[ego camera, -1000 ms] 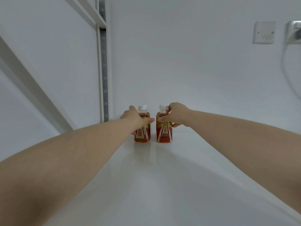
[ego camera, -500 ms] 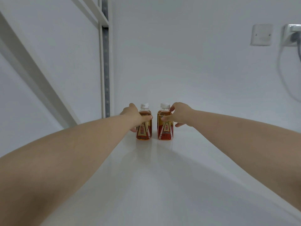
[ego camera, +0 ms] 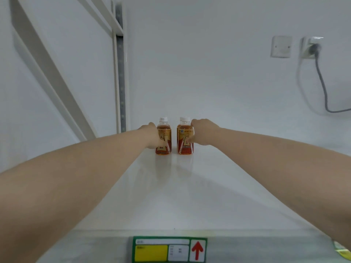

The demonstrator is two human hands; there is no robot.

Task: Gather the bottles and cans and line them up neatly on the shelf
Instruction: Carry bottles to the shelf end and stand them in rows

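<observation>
Two small tea bottles with white caps and red-gold labels stand upright near the back of the white shelf (ego camera: 171, 196). My left hand (ego camera: 152, 136) is wrapped around the left bottle (ego camera: 164, 138) from its left side. My right hand (ego camera: 203, 132) grips the right bottle (ego camera: 185, 140) from its right side. Behind the right bottle, the cap and shoulder of a third bottle (ego camera: 180, 123) peek out. A narrow gap separates the left and right bottles.
A white back wall rises just behind the bottles. A perforated metal upright (ego camera: 121, 82) and a diagonal brace (ego camera: 47, 69) stand at the left. A wall socket with a grey cable (ego camera: 321, 73) is at the right. A price label holder (ego camera: 169, 249) marks the shelf's front edge.
Both hands have slid lower on the bottles, from near the caps to the labels. The view has tilted down, showing the shelf's front edge and label.
</observation>
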